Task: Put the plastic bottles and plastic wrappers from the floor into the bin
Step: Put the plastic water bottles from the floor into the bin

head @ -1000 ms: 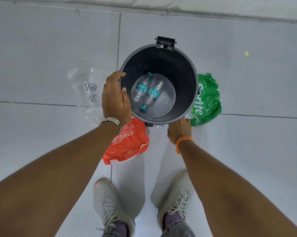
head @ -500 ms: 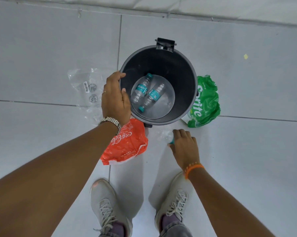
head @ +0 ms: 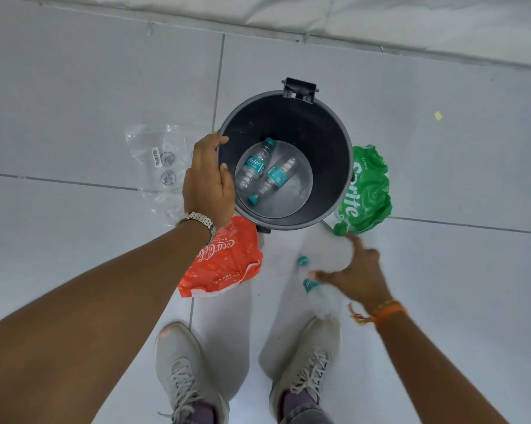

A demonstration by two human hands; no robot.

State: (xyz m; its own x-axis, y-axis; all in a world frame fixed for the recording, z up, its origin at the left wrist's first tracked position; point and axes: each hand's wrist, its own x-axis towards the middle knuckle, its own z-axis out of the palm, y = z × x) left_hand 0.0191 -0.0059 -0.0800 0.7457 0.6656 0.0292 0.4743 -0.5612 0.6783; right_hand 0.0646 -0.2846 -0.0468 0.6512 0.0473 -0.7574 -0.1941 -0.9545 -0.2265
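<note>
A dark grey bin point(head: 334, 142) stands on the tiled floor with two clear teal-labelled plastic bottles point(head: 265, 172) lying inside. My left hand point(head: 207, 182) grips the bin's left rim. My right hand point(head: 354, 270), blurred by motion, is low in front of the bin, its thumb across a third clear bottle point(head: 314, 293) with a teal cap. A red Coca-Cola wrapper point(head: 224, 261) lies at the bin's near left. Against its right side lies a green Sprite wrapper point(head: 369, 191), and a clear plastic wrapper point(head: 160, 154) is on the floor to the left.
My two grey sneakers point(head: 184, 371) stand just below the bottle and the red wrapper. A white wall base point(head: 380, 22) runs along the far side. A small yellow scrap point(head: 438, 115) lies far right of the bin.
My right hand has come back from the bin's near rim toward my feet and to the right, bringing the clear bottle with it. My left hand stays on the rim.
</note>
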